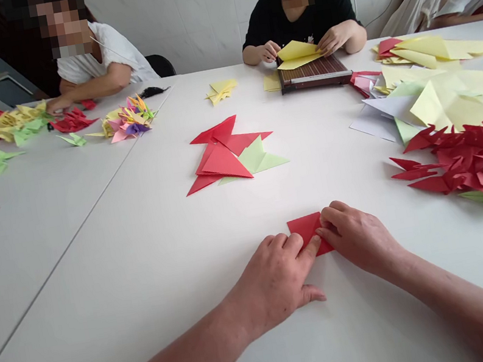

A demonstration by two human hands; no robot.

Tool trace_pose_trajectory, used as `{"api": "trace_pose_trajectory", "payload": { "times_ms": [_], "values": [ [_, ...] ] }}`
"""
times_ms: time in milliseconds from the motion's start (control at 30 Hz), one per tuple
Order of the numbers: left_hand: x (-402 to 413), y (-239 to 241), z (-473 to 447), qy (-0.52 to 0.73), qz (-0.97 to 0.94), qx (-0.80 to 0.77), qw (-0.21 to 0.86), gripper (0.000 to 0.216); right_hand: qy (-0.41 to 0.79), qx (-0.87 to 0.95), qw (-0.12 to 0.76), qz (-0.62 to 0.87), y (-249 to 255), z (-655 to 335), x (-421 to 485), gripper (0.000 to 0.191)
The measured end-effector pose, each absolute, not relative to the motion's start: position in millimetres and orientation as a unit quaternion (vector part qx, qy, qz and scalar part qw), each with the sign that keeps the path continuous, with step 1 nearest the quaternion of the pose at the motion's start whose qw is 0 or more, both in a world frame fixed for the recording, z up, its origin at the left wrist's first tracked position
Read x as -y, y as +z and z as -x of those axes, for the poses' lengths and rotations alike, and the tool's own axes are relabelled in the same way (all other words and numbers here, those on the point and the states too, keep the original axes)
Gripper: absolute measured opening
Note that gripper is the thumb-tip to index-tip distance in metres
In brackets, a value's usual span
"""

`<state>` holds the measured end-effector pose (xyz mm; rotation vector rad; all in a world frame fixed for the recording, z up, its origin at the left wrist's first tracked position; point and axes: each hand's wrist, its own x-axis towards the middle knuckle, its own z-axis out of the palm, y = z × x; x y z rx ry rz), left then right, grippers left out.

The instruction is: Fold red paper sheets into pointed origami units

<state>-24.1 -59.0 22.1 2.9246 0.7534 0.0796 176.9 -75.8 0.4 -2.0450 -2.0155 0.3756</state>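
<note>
A small folded red paper (305, 227) lies flat on the white table (153, 263) near its front edge. My left hand (276, 280) rests on the table with its fingers stretched out, the fingertips pressing the paper's lower left part. My right hand (357, 236) lies over the paper's right side, fingers bent and pressing it down. Both hands touch the same paper and cover part of it.
Red and green folded triangles (230, 155) lie mid-table. Red folded cranes (469, 158) and yellow sheets (454, 96) sit at the right. Coloured origami piles (127, 123) lie far left. Across the table, two people handle paper, one at a paper cutter (313, 73).
</note>
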Motion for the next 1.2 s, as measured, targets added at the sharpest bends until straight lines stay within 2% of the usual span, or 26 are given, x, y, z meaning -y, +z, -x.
{"api": "trace_pose_trajectory", "payload": {
  "times_ms": [267,500,933,1033,1133,1200],
  "values": [
    [57.1,19.7,17.0,0.022,-0.966,-0.257,0.02,0.055,0.13,0.688,0.115,0.704,0.4,-176.1,75.8,0.02],
    [70.5,21.2,19.1,-0.006,-0.961,-0.275,-0.027,0.059,0.093,0.694,0.118,0.704,-1.8,-176.1,77.3,0.02],
    [78.3,16.6,28.6,0.002,-0.959,-0.282,-0.012,0.064,-0.057,0.707,0.152,0.688,-21.5,-186.3,80.0,0.022],
    [79.1,20.1,28.6,0.002,-0.957,-0.289,-0.007,0.064,-0.076,0.686,0.189,0.699,-15.6,-186.2,85.7,0.021],
    [79.0,20.4,29.1,0.013,-0.956,-0.292,0.005,0.064,-0.092,0.723,0.239,0.641,-9.0,-180.7,97.9,0.018],
    [78.5,18.6,29.2,0.018,-0.957,-0.289,0.014,0.063,-0.081,0.781,0.221,0.578,-7.5,-175.9,105.8,0.025]
  ]
}}
